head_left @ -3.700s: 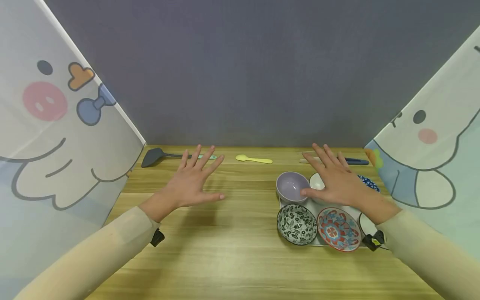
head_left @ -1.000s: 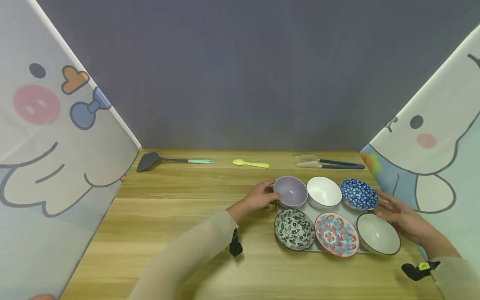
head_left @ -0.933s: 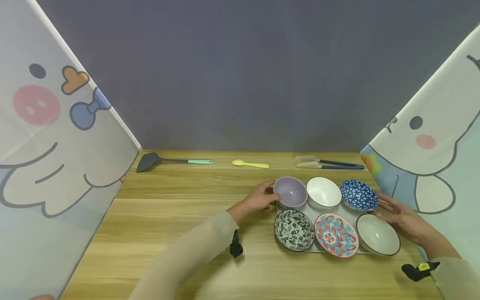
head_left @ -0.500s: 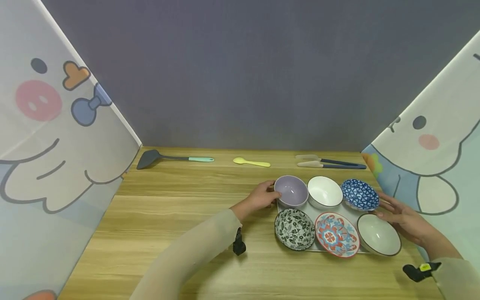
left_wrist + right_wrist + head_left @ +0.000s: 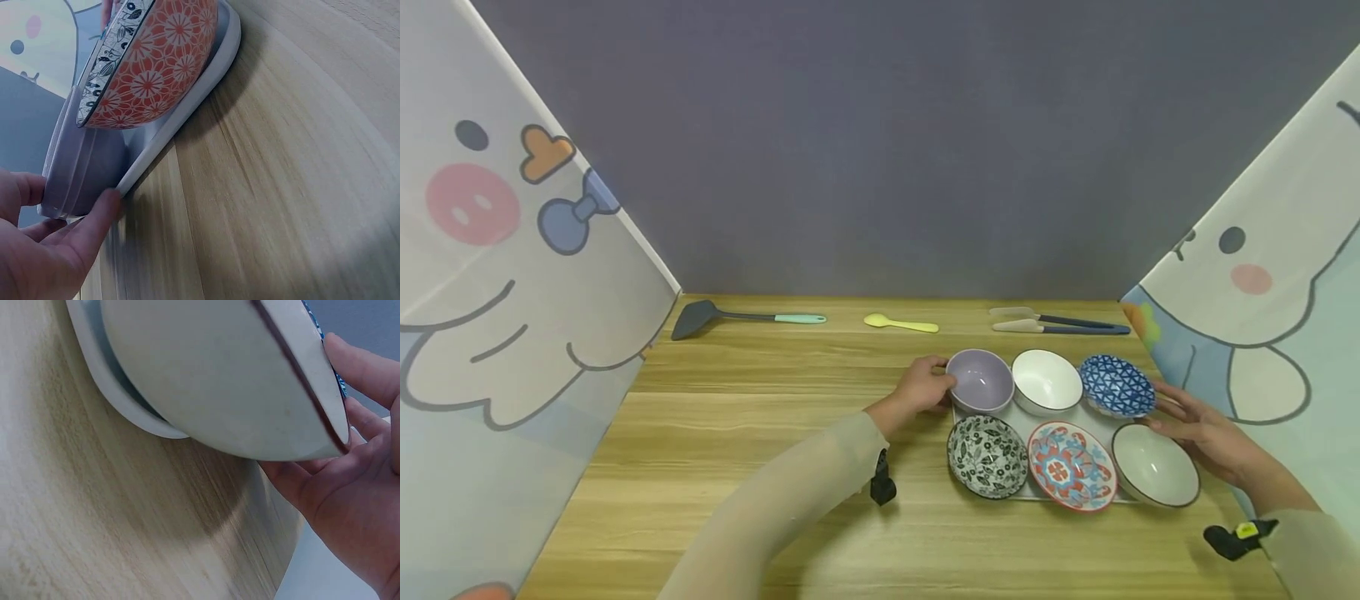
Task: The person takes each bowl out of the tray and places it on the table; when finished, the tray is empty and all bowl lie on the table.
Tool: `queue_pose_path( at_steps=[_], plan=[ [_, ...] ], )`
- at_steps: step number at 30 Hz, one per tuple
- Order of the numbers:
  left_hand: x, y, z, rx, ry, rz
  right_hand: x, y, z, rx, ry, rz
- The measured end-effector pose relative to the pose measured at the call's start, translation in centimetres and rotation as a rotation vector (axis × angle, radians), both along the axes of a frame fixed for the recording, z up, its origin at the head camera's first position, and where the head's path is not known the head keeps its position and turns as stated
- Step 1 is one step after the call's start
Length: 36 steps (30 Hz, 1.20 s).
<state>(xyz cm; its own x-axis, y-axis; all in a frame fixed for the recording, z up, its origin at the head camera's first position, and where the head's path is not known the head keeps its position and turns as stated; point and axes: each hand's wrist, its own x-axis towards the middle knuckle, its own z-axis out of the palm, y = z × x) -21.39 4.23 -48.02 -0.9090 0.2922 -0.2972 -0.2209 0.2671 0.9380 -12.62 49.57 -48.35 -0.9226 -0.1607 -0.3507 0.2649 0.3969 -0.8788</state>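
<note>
A white tray (image 5: 1021,417) bears several bowls in two rows. My left hand (image 5: 919,387) is at the left end, its thumb tip at the rim of a purple bowl (image 5: 980,382); in the left wrist view its fingers lie against that bowl and the tray end. My right hand (image 5: 1206,437) is at the right end, fingers extended beside a blue-patterned bowl (image 5: 1117,386) and a plain off-white bowl (image 5: 1154,465). The right wrist view shows the fingers partly hidden behind that off-white bowl.
A white bowl (image 5: 1047,382), a black floral bowl (image 5: 987,457) and a red-and-blue patterned bowl (image 5: 1072,467) share the tray. Behind lie a spatula (image 5: 737,317), a yellow spoon (image 5: 900,322) and tongs (image 5: 1060,323). A grey wall (image 5: 880,150) and printed side panels enclose the table.
From hovering spread above the table, both hands have come to the tray's two ends. Over the last half second, my left thumb has slid slightly outward at the purple bowl's rim. The bowls stay put.
</note>
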Motion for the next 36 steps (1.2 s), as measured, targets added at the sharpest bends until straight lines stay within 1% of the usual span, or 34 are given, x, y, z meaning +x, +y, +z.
queue_pose_path(
  at_steps=[6,11,15,18,22,25,27,29,32,36],
  plan=[
    [0.2,0.2,0.3,-0.001,-0.024,0.056,0.1,-0.1,0.3,0.003,0.001,0.006],
    [0.0,0.0,0.3,0.011,-0.014,0.09,-0.1,-0.4,0.3,0.018,-0.012,0.012],
    [-0.2,-0.3,0.2,0.042,-0.008,0.086,-0.2,-0.4,0.5,0.018,-0.011,0.008],
    [-0.3,-0.7,0.2,0.069,-0.011,0.084,-0.2,-0.5,0.7,-0.001,-0.002,0.012],
    [-0.3,-1.2,0.3,0.099,-0.02,0.082,-0.4,-0.8,1.1,-0.034,0.015,0.031],
    [-0.4,-1.9,0.3,0.105,-0.018,0.08,-0.6,-1.1,1.3,-0.025,0.029,0.044],
    [-0.4,-2.4,0.4,0.109,-0.016,0.077,-0.7,-1.4,1.5,0.006,0.04,0.05],
    [-0.4,-2.9,0.4,0.111,-0.015,0.078,-0.8,-1.5,1.5,0.06,0.052,0.061],
    [-0.5,-3.7,0.6,0.105,-0.011,0.077,-0.9,-1.8,1.7,0.162,0.086,0.086],
    [-0.5,-4.9,1.2,0.09,-0.004,0.073,-0.9,-2.2,1.8,0.29,0.137,0.124]
  ],
)
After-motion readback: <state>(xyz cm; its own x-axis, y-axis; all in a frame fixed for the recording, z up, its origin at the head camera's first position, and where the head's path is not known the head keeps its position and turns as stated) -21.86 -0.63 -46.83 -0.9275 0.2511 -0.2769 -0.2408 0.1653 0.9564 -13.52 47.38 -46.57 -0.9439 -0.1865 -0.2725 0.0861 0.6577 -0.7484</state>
